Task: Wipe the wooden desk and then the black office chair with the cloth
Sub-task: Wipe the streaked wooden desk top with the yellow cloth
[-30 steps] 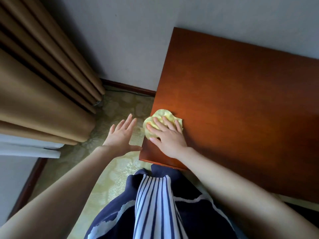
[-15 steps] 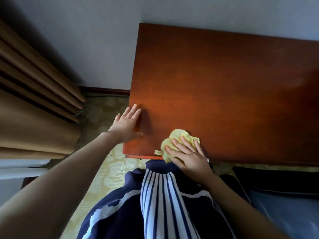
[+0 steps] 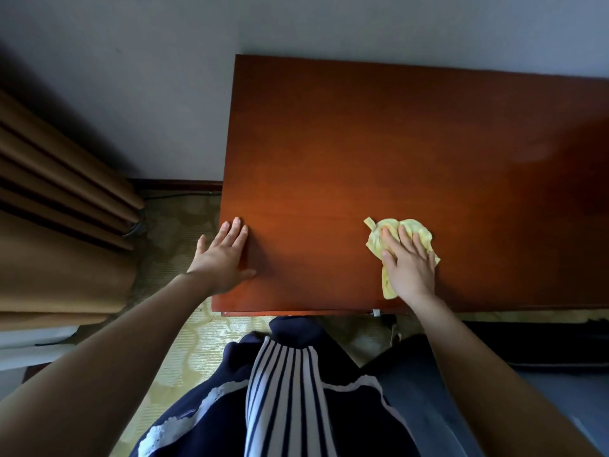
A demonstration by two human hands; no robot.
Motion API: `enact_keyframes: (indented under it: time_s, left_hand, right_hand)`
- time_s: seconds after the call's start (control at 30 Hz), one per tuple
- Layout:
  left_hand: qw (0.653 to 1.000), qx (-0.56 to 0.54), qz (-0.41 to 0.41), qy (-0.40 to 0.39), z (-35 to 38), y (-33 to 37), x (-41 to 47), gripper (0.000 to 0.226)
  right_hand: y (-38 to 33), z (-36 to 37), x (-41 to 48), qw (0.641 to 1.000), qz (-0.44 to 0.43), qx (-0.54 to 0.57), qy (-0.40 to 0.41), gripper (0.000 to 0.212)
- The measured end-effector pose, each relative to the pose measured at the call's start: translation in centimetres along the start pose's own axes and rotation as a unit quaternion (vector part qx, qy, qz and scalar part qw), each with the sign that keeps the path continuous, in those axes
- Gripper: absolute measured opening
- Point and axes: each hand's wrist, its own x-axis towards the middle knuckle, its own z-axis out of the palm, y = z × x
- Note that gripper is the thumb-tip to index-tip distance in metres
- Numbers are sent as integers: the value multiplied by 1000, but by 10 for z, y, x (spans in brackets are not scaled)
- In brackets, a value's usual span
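Note:
The reddish-brown wooden desk (image 3: pixel 412 153) fills the upper right of the head view, its back edge against the wall. A crumpled yellow cloth (image 3: pixel 416 229) lies on the desktop near the front edge, and my right hand (image 3: pixel 408 265) presses flat on top of it with fingers spread. My left hand (image 3: pixel 224 255) rests open and flat on the desk's front left corner, holding nothing. A dark edge (image 3: pixel 540 341) at the lower right below the desk may be the black office chair; I cannot tell.
Tan curtains (image 3: pixel 59 232) hang at the left, reaching a patterned pale carpet (image 3: pixel 184 341). A grey wall (image 3: pixel 164 77) with a dark baseboard (image 3: pixel 178 184) runs behind the desk. My navy garment with white stripes (image 3: pixel 283 390) is below the desk's front edge.
My right hand has slid the yellow cloth to the right along the desk's front part, away from the left corner. My left hand has come to rest on the left corner.

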Motion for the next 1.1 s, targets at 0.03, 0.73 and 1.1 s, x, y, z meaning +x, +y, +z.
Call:
enact_keyframes:
  time_s: [0.03, 0.73, 1.1]
  left_hand:
    - [1000, -1, -2, -3, -3, 0, 1, 91]
    - [993, 121, 7, -14, -16, -5, -3, 76]
    - [980, 192, 26, 42, -41, 9, 10, 71]
  right_hand:
    - [-6, -3, 9, 1000, 10, 3, 0, 47]
    - [-147, 40, -20, 973, -231, 9, 1, 44]
    - [-61, 45, -60, 948, -287, 39, 129, 35]
